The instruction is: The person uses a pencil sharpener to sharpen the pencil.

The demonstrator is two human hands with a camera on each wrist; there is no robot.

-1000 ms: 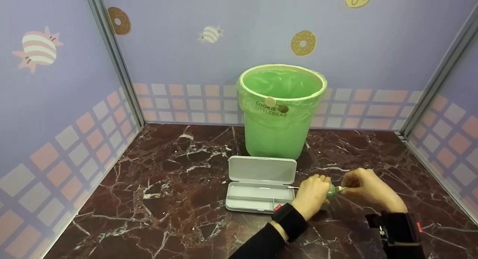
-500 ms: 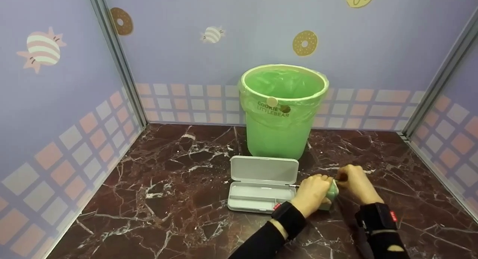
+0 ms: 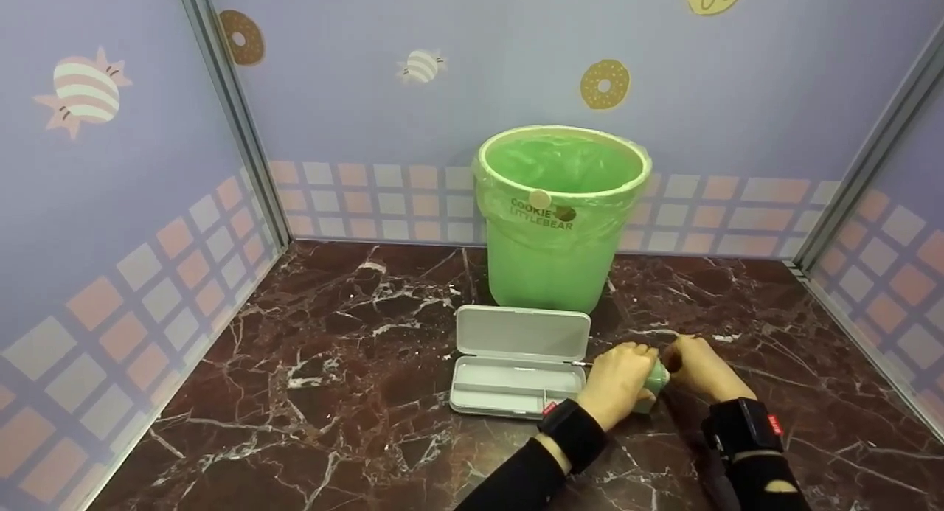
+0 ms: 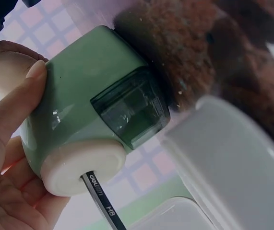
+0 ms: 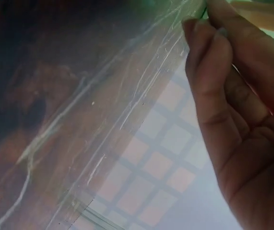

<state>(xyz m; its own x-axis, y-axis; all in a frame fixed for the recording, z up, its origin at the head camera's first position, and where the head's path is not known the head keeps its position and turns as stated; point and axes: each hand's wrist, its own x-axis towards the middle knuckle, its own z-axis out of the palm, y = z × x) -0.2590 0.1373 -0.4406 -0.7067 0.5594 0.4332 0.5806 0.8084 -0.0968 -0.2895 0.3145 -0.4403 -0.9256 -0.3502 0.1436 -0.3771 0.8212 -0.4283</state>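
Observation:
A pale green pencil sharpener (image 3: 655, 380) with a dark clear drawer (image 4: 132, 112) lies on the marble table, just right of an open grey pencil case (image 3: 516, 389). My left hand (image 3: 623, 374) grips the sharpener's body. A black HB pencil (image 4: 101, 201) is pushed into its white front, and its thin end (image 3: 579, 363) reaches over the case. My right hand (image 3: 689, 363) presses against the sharpener's right end with curled fingers (image 5: 213, 62) pinching there. The part it pinches is hidden.
A green bin (image 3: 560, 216) lined with a green bag stands right behind the case, against the back wall. Patterned walls close the table (image 3: 332, 393) on the left, back and right. Black wrist bands sit on both forearms.
My right hand has moved left, up against the sharpener, covering the small grey handle that showed between the hands a second ago. The left hand and the case have stayed put.

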